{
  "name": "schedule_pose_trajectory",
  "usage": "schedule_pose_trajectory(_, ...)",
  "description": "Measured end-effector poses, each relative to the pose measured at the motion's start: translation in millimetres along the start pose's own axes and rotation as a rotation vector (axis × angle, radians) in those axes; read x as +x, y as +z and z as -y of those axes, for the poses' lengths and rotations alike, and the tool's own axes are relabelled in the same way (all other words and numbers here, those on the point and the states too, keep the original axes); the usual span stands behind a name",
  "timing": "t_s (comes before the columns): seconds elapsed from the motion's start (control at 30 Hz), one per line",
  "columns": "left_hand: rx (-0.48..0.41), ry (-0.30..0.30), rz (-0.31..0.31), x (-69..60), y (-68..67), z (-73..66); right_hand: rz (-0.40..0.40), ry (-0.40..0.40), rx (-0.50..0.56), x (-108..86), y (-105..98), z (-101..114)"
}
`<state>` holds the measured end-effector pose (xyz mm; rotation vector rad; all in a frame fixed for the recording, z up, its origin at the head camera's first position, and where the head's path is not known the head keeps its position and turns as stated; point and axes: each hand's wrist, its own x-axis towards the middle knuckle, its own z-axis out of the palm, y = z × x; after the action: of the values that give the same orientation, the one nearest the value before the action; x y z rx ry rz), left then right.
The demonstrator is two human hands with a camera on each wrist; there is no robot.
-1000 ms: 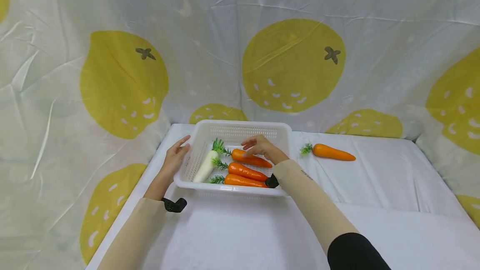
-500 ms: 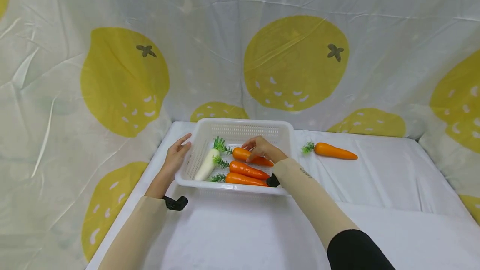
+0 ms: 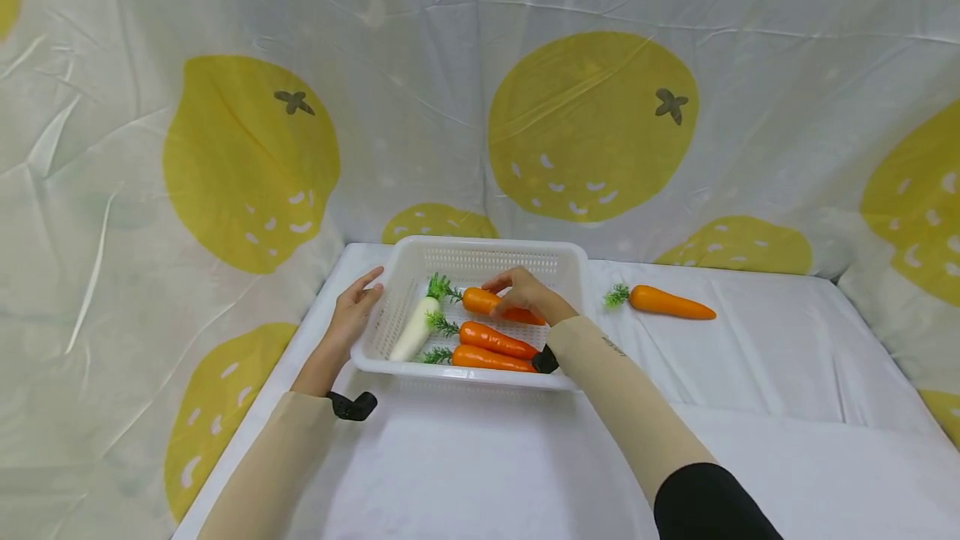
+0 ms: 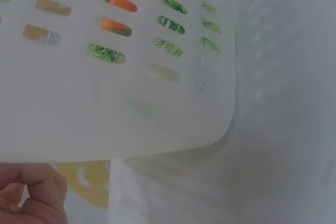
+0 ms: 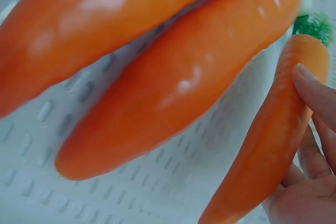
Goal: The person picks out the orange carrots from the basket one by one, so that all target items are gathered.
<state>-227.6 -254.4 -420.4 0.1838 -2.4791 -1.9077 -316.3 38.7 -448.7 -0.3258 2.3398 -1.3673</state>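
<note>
In the head view, my right hand (image 3: 527,294) reaches into a white perforated basket (image 3: 491,248) and grips the farthest carrot (image 3: 477,300). The right wrist view shows my thumb (image 5: 310,85) on one side of this carrot and my fingers round the other. Two more carrots (image 3: 495,340) (image 3: 491,358) lie nearer the basket's front wall, beside a white radish (image 3: 415,330) with a green top. My left hand (image 3: 352,311) is at the basket's left side, its fingers extended along the outside. Whether it touches the wall is hard to tell.
A single carrot (image 3: 671,302) lies on the white cloth-covered table (image 3: 750,365), right of the basket. A curtain (image 3: 420,107) printed with yellow lemons hangs behind and to the left.
My right hand has come down over the farthest carrot and taken hold of it. That carrot has shifted slightly away and to the left. My left hand stays at the basket's side.
</note>
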Motion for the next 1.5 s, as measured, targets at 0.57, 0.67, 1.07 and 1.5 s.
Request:
schedule_pose_trajectory(0.57,0.015,0.006,-0.028,16.9,-4.9,28.4,0.079,-0.06,-0.054,-11.0,-16.6,27.6)
schedule_pose_trajectory(0.67,-0.002,-0.012,-0.015,13.2,-5.9,21.6,0.101,-0.081,-0.067,-16.3,-25.5,35.2)
schedule_pose_trajectory(1.07,-0.002,0.0,0.007,-3.2,-1.6,-1.2,0.214,-0.157,-0.056,-52.2,-65.6,52.3)
schedule_pose_trajectory(1.5,-0.004,0.04,-0.019,19.5,-2.3,31.5,0.372,-0.336,-0.049,-92.1,-121.6,26.5)
